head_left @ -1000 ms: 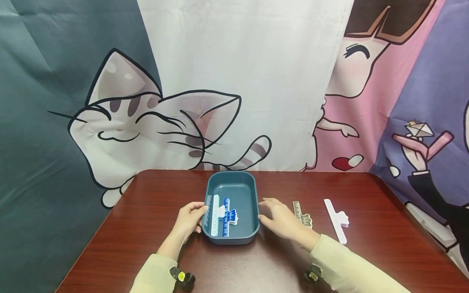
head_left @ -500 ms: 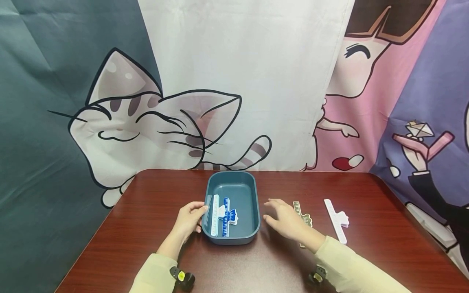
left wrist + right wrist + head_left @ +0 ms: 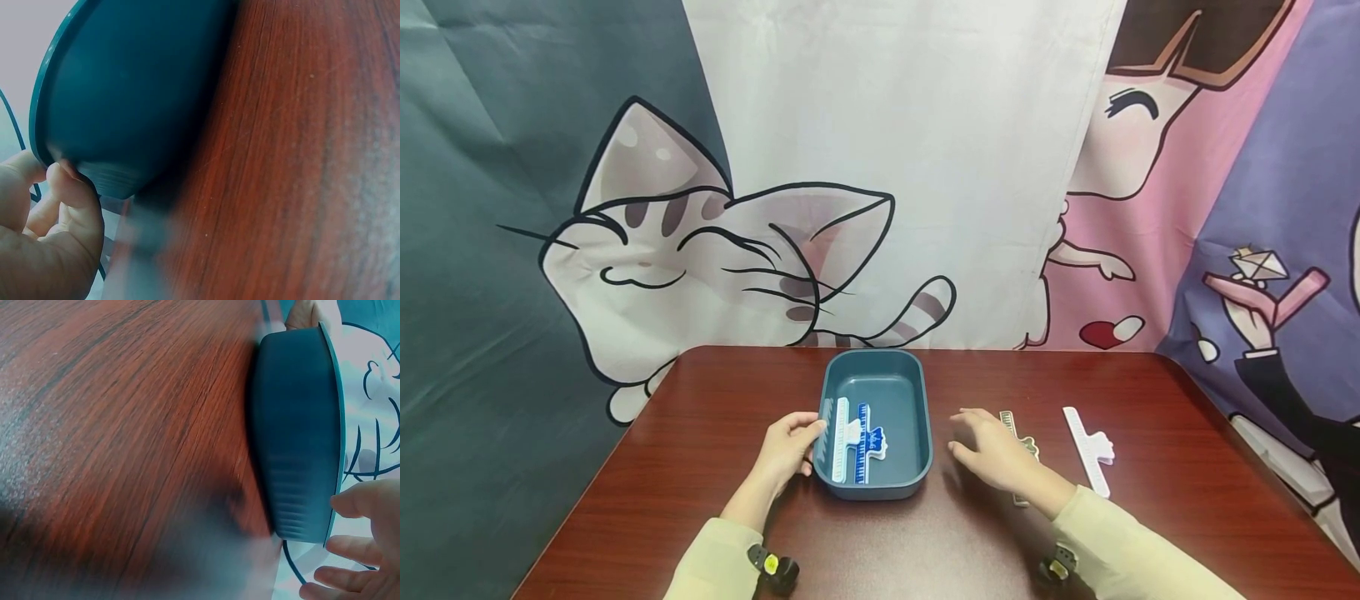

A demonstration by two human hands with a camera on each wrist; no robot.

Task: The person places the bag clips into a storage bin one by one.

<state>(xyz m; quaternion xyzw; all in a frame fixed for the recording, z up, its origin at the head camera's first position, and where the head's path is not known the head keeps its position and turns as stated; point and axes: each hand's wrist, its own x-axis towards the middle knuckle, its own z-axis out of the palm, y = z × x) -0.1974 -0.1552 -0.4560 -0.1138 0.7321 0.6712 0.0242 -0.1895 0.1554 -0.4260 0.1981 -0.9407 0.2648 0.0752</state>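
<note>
Bin (image 3: 904, 462), dark teal with rounded corners, standing upright on the reddish-brown wood-grain desk (image 3: 737, 387) near its far edge. Inside it, toward the left wall, two ruler clips lie side by side: a white ruler clip (image 3: 840, 442) nearest that wall and a blue ruler clip (image 3: 870, 444) to its right, each with its tab pointing right. From my remote station I see the person's left grip (image 3: 790, 448) grasping the bin's left rim, thumb against fingers; my left wrist view shows this pinch close up. The right grip (image 3: 992, 450) is released, its fingers relaxed, to the right of the bin and apart from it. From my head view it partly covers an olive ruler clip (image 3: 1007, 422) on the desk. Farther right lies a pale lilac ruler clip (image 3: 1086, 454), its tab likewise to the right. Pale yellow sleeves (image 3: 1131, 542) cover both forearms. Behind the desk I have a printed cloth backdrop (image 3: 985, 167) bearing a smiling cartoon cat (image 3: 677, 275).
</note>
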